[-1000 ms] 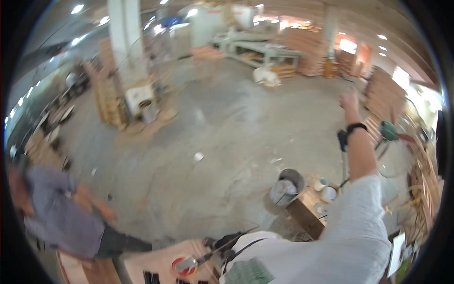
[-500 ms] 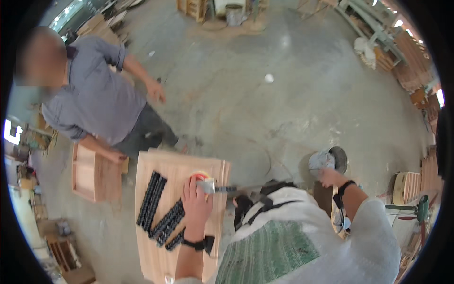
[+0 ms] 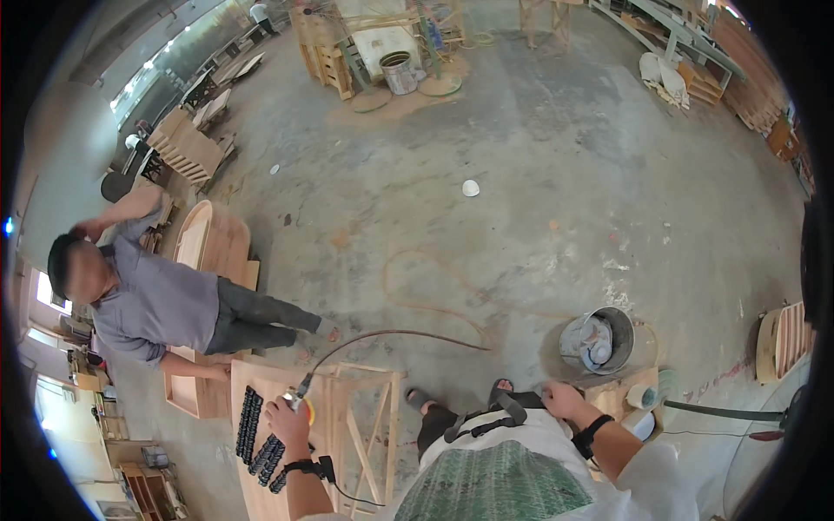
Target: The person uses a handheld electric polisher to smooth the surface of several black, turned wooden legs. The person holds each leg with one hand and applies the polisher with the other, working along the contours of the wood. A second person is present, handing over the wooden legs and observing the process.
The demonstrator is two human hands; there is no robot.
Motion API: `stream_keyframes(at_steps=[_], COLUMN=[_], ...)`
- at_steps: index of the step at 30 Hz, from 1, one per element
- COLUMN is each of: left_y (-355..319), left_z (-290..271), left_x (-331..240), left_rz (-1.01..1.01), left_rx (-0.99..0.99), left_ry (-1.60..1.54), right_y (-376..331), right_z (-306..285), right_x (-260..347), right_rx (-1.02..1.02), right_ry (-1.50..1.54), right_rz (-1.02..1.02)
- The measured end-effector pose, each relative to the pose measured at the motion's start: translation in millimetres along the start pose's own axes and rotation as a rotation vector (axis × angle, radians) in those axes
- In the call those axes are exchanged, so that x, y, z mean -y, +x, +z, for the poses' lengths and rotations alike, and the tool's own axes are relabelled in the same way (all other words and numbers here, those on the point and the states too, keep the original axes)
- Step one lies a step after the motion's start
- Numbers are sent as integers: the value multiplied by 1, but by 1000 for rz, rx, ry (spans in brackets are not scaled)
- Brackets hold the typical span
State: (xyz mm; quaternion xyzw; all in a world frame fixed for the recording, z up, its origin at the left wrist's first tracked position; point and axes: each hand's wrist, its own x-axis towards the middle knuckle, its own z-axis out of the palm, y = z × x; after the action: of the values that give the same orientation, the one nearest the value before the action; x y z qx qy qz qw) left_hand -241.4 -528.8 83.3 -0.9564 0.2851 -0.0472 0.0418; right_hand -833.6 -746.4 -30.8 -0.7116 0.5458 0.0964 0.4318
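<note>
My left hand [image 3: 287, 425] grips a small air sander [image 3: 295, 399] from above, and a yellow pad edge shows beside it. The sander rests on or just over a pale wooden panel [image 3: 334, 412]; contact cannot be made out. Several black ridged strips [image 3: 249, 425] lie on that panel, left of my hand. A dark hose [image 3: 391, 333] leads from the sander to the floor. My right hand [image 3: 563, 401] is closed near my waist, just below a metal bucket [image 3: 627, 334]; whatever its fingers hold is hidden. Crumpled whitish-grey discs [image 3: 592, 340] sit inside the bucket.
A person in a grey shirt [image 3: 169, 300] stands at the left, one hand on the panel's far corner. Beside them is a wooden drawer-like box [image 3: 181, 395]. A small wooden stand [image 3: 612, 395] holds a tape roll [image 3: 641, 396] at my right. A white object [image 3: 470, 188] lies on the floor.
My view has tilted up and away. The right hand has drawn back from the bucket; the grey item near it now shows inside. The other person has raised one arm to their head.
</note>
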Motion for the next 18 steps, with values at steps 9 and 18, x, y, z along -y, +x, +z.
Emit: stream_keyframes(at_steps=[9, 18], left_y=[2, 23], left_z=[30, 63], left_x=[-93, -474], left_rz=[36, 628], left_rx=[19, 397], left_ry=[546, 135], right_y=[24, 64], right_z=[-86, -134], right_x=[-122, -286], right_rx=[-132, -426], right_ry=[183, 378], right_rz=[197, 459])
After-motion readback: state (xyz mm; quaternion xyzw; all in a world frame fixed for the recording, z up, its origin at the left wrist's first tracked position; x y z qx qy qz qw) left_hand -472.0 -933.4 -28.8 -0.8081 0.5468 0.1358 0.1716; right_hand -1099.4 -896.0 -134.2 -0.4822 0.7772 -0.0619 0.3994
